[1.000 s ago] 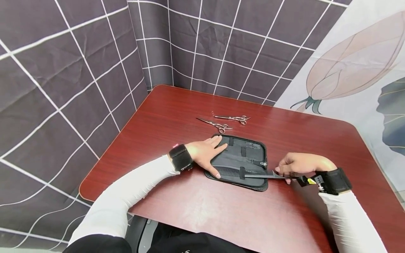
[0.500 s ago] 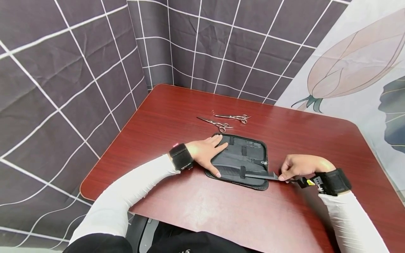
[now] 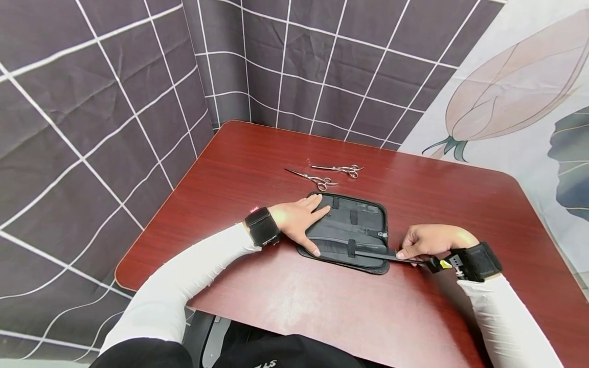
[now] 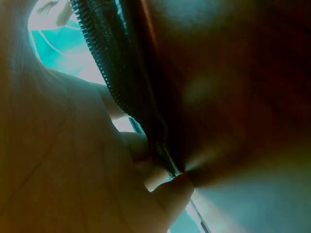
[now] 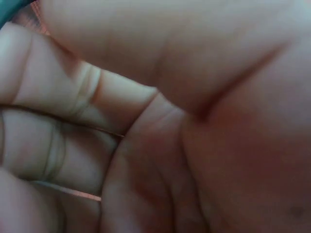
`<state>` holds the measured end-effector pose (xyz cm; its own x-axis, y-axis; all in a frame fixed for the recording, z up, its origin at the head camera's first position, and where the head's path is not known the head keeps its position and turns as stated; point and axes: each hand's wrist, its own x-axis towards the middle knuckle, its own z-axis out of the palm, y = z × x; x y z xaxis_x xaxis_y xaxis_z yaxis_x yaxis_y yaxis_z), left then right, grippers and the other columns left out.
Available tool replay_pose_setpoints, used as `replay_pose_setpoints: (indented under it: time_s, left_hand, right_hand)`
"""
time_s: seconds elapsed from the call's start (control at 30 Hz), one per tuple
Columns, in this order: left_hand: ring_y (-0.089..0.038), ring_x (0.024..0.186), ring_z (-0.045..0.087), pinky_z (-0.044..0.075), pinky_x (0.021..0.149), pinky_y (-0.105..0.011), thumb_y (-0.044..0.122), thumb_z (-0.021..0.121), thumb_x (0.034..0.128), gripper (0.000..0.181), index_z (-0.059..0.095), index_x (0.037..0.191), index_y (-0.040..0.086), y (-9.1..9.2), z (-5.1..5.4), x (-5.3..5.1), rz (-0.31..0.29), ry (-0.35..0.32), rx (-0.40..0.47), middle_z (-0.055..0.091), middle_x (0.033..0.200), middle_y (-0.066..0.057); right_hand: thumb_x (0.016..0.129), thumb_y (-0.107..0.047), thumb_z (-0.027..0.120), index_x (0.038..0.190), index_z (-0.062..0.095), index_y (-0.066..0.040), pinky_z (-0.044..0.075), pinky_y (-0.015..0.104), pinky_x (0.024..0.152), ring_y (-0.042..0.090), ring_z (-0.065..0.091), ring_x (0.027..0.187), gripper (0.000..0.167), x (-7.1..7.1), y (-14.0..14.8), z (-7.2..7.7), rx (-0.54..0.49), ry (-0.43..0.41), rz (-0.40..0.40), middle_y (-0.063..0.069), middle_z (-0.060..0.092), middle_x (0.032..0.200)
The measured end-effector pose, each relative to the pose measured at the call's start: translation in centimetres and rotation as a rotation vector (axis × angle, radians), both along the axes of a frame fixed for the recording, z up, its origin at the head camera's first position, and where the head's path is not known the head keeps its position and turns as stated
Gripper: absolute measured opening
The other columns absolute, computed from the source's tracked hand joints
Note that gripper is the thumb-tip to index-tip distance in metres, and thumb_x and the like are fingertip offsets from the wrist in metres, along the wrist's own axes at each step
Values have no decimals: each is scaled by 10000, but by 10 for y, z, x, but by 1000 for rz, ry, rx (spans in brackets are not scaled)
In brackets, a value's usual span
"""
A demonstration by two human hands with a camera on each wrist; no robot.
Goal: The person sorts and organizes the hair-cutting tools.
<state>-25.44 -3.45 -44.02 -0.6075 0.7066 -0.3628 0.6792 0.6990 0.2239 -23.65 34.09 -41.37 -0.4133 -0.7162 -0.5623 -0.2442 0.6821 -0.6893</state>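
Observation:
A black zip case (image 3: 368, 225) lies unfolded on the table. My left hand (image 3: 296, 220) rests with spread fingers on its left edge. In the left wrist view the case's zip teeth (image 4: 95, 53) run past the palm (image 4: 73, 145). A dark comb (image 3: 331, 247) lies along the near side of the case, under an elastic strap (image 3: 352, 248). Its long handle sticks out past the right edge. There my right hand (image 3: 428, 240) pinches the handle between thumb and curled fingers. In the right wrist view only the curled fingers (image 5: 43, 87) and palm show closely; the comb is hardly visible.
Two pairs of silver scissors, one pair (image 3: 317, 180) nearer and another (image 3: 342, 169) behind, lie beyond the case. The red-brown table (image 3: 239, 168) meets a grey checked curtain (image 3: 303, 66) at the back.
My right hand has shifted slightly left towards the case, and its thumb now lies over the comb's handle. The left hand, case and scissors stay as they were.

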Motion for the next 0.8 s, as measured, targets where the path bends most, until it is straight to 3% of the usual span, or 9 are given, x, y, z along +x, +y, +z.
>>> replay_pose_setpoints:
  time_s: [0.8]
  left_hand:
    - [-302, 1634, -58, 119, 1317, -413, 808, 668, 802, 1235, 51, 1684, 202, 0, 2, 2, -4, 17, 8, -72, 1748, -179]
  right_hand:
    - [1040, -260, 623, 709, 687, 27, 379, 170, 511, 14, 454, 496, 443, 4, -15, -3, 23, 20, -5, 269, 512, 590]
